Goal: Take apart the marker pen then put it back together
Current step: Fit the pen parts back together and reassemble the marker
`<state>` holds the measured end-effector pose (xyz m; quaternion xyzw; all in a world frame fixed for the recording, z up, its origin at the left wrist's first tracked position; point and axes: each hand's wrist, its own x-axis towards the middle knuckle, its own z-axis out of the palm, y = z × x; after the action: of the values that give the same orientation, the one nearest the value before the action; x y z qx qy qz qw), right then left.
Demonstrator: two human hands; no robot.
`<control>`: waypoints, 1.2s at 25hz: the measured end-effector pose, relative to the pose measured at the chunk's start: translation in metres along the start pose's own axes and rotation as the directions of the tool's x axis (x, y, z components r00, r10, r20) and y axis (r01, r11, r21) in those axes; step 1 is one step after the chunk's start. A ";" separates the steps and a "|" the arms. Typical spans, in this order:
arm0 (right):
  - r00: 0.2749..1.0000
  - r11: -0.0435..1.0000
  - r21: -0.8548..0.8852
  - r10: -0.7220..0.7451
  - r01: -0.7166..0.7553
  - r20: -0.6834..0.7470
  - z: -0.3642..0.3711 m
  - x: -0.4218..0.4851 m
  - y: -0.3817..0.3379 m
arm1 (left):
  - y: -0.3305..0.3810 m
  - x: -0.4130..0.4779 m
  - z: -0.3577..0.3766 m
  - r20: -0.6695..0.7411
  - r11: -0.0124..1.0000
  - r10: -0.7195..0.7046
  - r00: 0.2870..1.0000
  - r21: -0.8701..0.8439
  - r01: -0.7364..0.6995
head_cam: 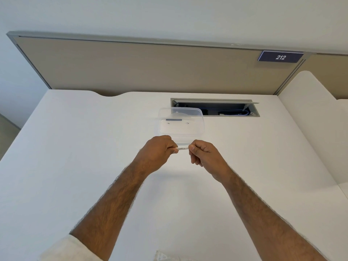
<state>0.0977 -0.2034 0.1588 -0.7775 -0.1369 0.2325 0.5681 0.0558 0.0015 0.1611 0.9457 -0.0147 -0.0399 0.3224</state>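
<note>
White desk (75, 147): clear tray (201, 127) behind gripped marker (181, 149).

The worktop (84, 147) is a smooth, matt white surface, laminate by the look of it. On it stands a clear plastic container (199, 127), glossy and thin-walled, catching soft highlights along its rim. The marker pen (182, 149) has a smooth white plastic barrel with dark print on it. Behind the worktop rises a partition panel (141, 68) faced in matt beige cloth, edged by a grey frame (113, 37) with a dull, brushed-metal look. The cable hatch (214, 100) has a similar grey matt surround. The number plate (280, 57) is dark and slightly glossy. A cream cloth sleeve (66, 249) looks soft and matt.
</note>
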 end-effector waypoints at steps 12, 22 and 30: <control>0.998 0.988 0.135 0.069 -0.069 0.001 0.001 0.002 0.000 | 0.005 -0.002 0.001 -0.081 0.999 0.023 0.996 0.045 -0.020; 0.984 0.984 0.009 0.180 -0.179 -0.013 0.007 0.003 0.014 | -0.005 -0.006 0.006 -0.010 0.985 0.068 0.998 0.162 -0.066; 0.982 0.981 -0.150 0.098 -0.122 -0.160 0.025 0.005 0.017 | -0.008 -0.003 0.015 -0.072 0.963 0.153 0.986 0.235 -0.132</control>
<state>0.0875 -0.1859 0.1354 -0.8421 -0.0680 0.1922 0.4994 0.0517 -0.0009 0.1450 0.9738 -0.0728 0.0279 0.2136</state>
